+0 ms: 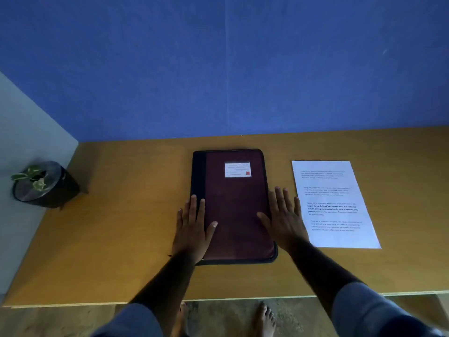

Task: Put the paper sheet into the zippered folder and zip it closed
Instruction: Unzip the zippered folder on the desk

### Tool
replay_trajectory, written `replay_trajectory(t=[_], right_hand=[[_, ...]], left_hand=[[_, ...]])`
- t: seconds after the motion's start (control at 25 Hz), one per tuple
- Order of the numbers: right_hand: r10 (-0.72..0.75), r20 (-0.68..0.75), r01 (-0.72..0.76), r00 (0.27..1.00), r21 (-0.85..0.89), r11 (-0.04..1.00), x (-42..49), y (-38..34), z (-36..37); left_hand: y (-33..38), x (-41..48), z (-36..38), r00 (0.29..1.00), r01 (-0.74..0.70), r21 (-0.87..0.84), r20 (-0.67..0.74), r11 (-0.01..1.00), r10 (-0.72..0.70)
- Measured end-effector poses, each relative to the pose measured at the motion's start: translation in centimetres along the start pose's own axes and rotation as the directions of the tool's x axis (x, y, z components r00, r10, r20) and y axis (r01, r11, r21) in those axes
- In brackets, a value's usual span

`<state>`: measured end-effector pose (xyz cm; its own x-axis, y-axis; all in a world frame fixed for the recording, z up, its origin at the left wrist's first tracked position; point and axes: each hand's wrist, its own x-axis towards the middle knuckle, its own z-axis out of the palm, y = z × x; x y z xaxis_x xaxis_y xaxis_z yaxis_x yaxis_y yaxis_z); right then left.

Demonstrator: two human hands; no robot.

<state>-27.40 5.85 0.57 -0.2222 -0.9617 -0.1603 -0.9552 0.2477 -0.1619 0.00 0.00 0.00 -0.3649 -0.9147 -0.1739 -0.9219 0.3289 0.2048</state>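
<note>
A maroon zippered folder [237, 200] with a black spine and a white label lies closed and flat in the middle of the wooden desk. My left hand [193, 227] rests flat over its left edge, fingers straight, thumb on the cover. My right hand [283, 218] lies flat over its right edge, fingers spread and pointing away from me. A white printed paper sheet [340, 190] lies on the desk just right of the folder, its near left corner partly hidden by my right hand.
A small potted plant [40, 184] in a dark pot stands at the desk's far left, by the grey wall. A blue wall runs behind the desk [121, 227]. The desk's front edge is close to me, with bare feet on the floor below.
</note>
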Motion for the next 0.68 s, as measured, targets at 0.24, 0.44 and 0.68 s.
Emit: replay_trajectory(t=[0.24, 0.44, 0.68], right_hand=[[-0.02, 0.036, 0.021, 0.999, -0.019, 1.0, -1.8, 0.0, 2.5], [0.015, 0.047, -0.014, 0.999, -0.023, 1.0, -0.8, 0.0, 2.3], [0.079, -0.014, -0.079, 0.997, -0.021, 0.997, 3.7, -1.1, 0.3]], left_hand=[[-0.6, -0.9, 1.3, 0.999, 0.015, -0.006, 0.044, 1.0, -0.014], [-2.8, 2.1, 0.4, 0.995, -0.076, -0.03, 0.068, 0.997, 0.078], [-5.8, 9.2, -1.5, 0.993, -0.103, -0.033, 0.054, 0.994, 0.105]])
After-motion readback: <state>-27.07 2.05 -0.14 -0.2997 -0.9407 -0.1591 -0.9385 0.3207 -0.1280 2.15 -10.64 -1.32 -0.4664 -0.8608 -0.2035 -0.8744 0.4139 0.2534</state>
